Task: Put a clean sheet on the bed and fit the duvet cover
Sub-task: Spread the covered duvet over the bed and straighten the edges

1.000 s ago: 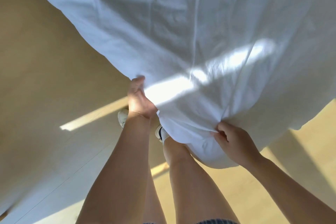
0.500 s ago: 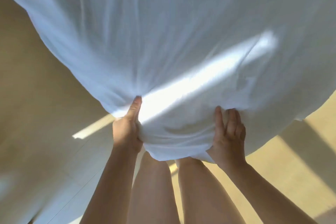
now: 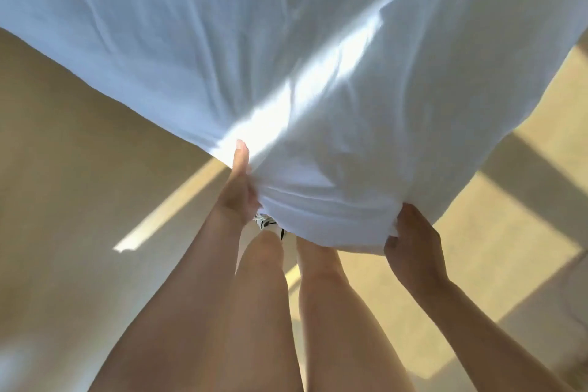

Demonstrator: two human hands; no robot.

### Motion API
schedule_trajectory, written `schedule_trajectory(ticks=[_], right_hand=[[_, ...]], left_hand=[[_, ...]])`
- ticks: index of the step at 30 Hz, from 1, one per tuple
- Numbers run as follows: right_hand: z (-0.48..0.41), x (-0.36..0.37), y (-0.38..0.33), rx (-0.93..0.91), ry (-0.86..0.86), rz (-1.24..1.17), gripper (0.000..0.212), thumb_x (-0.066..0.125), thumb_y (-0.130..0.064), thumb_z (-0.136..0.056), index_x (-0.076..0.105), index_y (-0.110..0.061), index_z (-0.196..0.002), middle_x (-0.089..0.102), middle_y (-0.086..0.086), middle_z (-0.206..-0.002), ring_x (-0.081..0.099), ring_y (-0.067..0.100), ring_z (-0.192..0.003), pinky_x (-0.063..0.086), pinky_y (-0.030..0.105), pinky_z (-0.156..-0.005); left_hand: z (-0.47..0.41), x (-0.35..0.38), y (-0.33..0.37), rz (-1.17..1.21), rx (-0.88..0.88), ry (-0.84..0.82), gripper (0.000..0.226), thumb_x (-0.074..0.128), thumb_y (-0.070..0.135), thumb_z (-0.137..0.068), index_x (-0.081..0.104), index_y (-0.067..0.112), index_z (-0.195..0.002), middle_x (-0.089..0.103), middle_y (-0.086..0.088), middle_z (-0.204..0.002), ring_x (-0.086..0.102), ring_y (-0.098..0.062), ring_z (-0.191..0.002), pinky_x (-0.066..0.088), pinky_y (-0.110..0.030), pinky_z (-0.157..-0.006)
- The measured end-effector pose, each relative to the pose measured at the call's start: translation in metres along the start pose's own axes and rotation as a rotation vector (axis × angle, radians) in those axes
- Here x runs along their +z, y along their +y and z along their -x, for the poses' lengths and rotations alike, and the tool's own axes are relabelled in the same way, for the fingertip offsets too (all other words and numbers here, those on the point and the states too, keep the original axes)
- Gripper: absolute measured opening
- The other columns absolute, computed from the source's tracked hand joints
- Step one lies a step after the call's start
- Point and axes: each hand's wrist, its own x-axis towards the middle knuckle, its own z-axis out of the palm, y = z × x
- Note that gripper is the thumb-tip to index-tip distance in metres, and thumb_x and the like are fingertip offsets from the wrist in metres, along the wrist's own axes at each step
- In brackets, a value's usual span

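Observation:
A large white sheet [image 3: 286,57] fills the upper part of the head view, stretched out ahead of me and lit by a band of sunlight. My left hand [image 3: 237,188] grips its near edge on the left, thumb lying along the top of the cloth. At the lower right of that edge my right hand [image 3: 413,248] holds a bunch of the fabric, fingers curled into it. Between the two hands the edge sags in folds. The bed itself is hidden under the sheet.
Pale wooden floor [image 3: 79,184] with sunlit stripes lies to the left and right. My bare legs [image 3: 264,312] stand below the sheet's edge, and a white shoe with dark marks [image 3: 265,221] peeks out beneath the cloth.
The sheet has billowed outward and wider across the view. My right hand has gone from fingers laid on top of the cloth to gripping its edge from below, further right.

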Motion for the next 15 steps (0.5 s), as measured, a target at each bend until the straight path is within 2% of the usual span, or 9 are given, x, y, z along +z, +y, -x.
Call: schedule_trajectory(ticks=[2,3,4,6,8,10,12,13,15], right_hand=[[0.02,-0.004,0.02,-0.077,-0.001,0.086,0.045,0.059,0.028,-0.041,0.058,0.009,-0.082,0.059,0.019,-0.071,0.06,0.041,-0.061,0.049,0.038,-0.049],[0.017,-0.001,0.025,-0.084,-0.029,0.096,0.045,0.06,0.028,-0.045,0.06,0.01,-0.086,0.061,0.022,-0.076,0.063,0.042,-0.067,0.052,0.041,-0.054],[0.009,0.005,0.025,-0.044,-0.067,0.088,0.043,0.059,0.025,-0.055,0.061,0.011,-0.096,0.064,0.024,-0.088,0.064,0.043,-0.081,0.052,0.043,-0.066],[-0.009,0.028,0.025,0.072,-0.17,0.073,0.039,0.05,0.014,-0.075,0.06,0.004,-0.11,0.062,0.02,-0.108,0.057,0.036,-0.104,0.041,0.037,-0.084],[-0.012,0.055,0.025,0.199,-0.155,-0.114,0.033,0.045,0.01,-0.078,0.058,0.0,-0.107,0.059,0.018,-0.109,0.052,0.035,-0.105,0.035,0.034,-0.08],[-0.007,0.068,0.036,0.4,-0.067,-0.338,0.029,0.05,0.004,-0.081,0.053,0.0,-0.11,0.054,0.017,-0.113,0.049,0.033,-0.107,0.035,0.033,-0.084],[-0.012,0.07,0.056,0.686,-0.036,-0.661,0.043,0.06,-0.017,-0.087,0.045,-0.003,-0.125,0.048,0.012,-0.124,0.047,0.027,-0.112,0.037,0.032,-0.089],[-0.02,0.069,0.066,0.799,-0.064,-0.837,0.053,0.061,-0.031,-0.089,0.041,-0.007,-0.131,0.046,0.008,-0.124,0.046,0.024,-0.111,0.037,0.033,-0.09],[-0.042,0.067,0.077,0.91,-0.169,-1.085,0.055,0.053,-0.052,-0.089,0.044,-0.015,-0.13,0.05,0.001,-0.117,0.049,0.02,-0.104,0.042,0.037,-0.09]], left_hand=[[0.005,0.012,-0.003,0.065,0.023,-0.035,0.059,0.035,0.062,-0.087,0.066,0.023,-0.119,0.062,-0.006,-0.127,0.057,-0.023,-0.119,0.047,-0.039,-0.1],[0.009,0.019,-0.003,0.069,0.05,0.001,0.057,0.04,0.056,-0.088,0.062,0.019,-0.125,0.058,-0.01,-0.131,0.055,-0.026,-0.121,0.044,-0.04,-0.103],[0.012,0.023,-0.004,0.065,0.064,0.048,0.057,0.042,0.05,-0.091,0.056,0.013,-0.131,0.053,-0.014,-0.136,0.051,-0.03,-0.124,0.039,-0.043,-0.107],[0.014,0.014,-0.002,0.085,0.089,0.184,0.057,0.045,0.045,-0.095,0.049,0.007,-0.137,0.046,-0.018,-0.141,0.048,-0.032,-0.126,0.035,-0.044,-0.11],[0.019,0.0,0.0,0.068,0.148,0.285,0.054,0.047,0.046,-0.095,0.053,0.01,-0.134,0.054,-0.012,-0.136,0.053,-0.028,-0.123,0.041,-0.041,-0.107],[0.02,-0.004,0.002,0.008,0.201,0.257,0.051,0.041,0.05,-0.096,0.056,0.016,-0.131,0.063,-0.004,-0.126,0.059,-0.022,-0.117,0.047,-0.035,-0.1],[0.022,-0.003,-0.002,-0.049,0.197,0.185,0.055,0.029,0.055,-0.098,0.055,0.019,-0.131,0.066,-0.002,-0.118,0.061,-0.02,-0.113,0.051,-0.033,-0.095],[0.023,-0.003,-0.005,-0.046,0.205,0.175,0.059,0.025,0.057,-0.097,0.053,0.018,-0.133,0.064,-0.004,-0.122,0.059,-0.022,-0.116,0.049,-0.035,-0.097],[0.021,-0.006,-0.01,-0.029,0.223,0.168,0.063,0.023,0.058,-0.097,0.05,0.016,-0.136,0.057,-0.009,-0.132,0.054,-0.027,-0.123,0.042,-0.041,-0.104]])
